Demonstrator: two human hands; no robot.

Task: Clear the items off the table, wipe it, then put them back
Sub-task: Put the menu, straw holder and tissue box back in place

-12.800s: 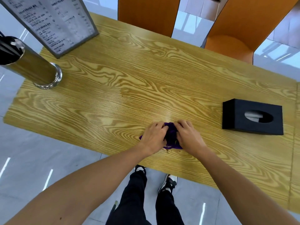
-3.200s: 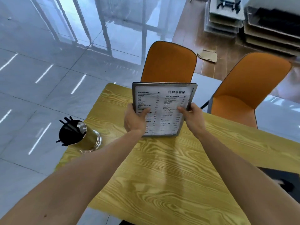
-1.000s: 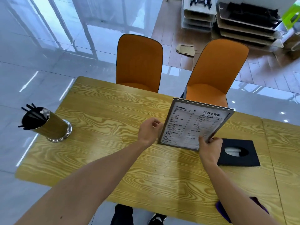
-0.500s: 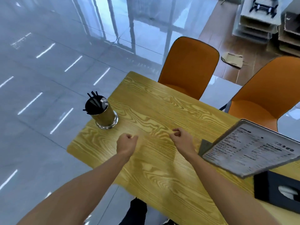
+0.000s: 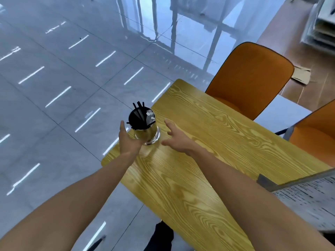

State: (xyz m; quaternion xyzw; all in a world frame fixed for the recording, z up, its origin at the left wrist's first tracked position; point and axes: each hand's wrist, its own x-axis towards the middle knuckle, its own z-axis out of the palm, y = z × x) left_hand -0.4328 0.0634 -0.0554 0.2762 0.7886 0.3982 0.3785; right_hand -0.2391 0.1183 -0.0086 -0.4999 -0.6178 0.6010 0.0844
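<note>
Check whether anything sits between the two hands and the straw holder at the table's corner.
Nothing visible does. The straw holder stands near the table corner with the left hand open close beside it on its left and the right hand open to its right, only bare wood in the gap. The menu lies far off to the right.

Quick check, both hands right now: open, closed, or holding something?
Left hand: open, holds nothing, close beside the straw holder.
Right hand: open, fingers spread, holds nothing, over the table.
</note>
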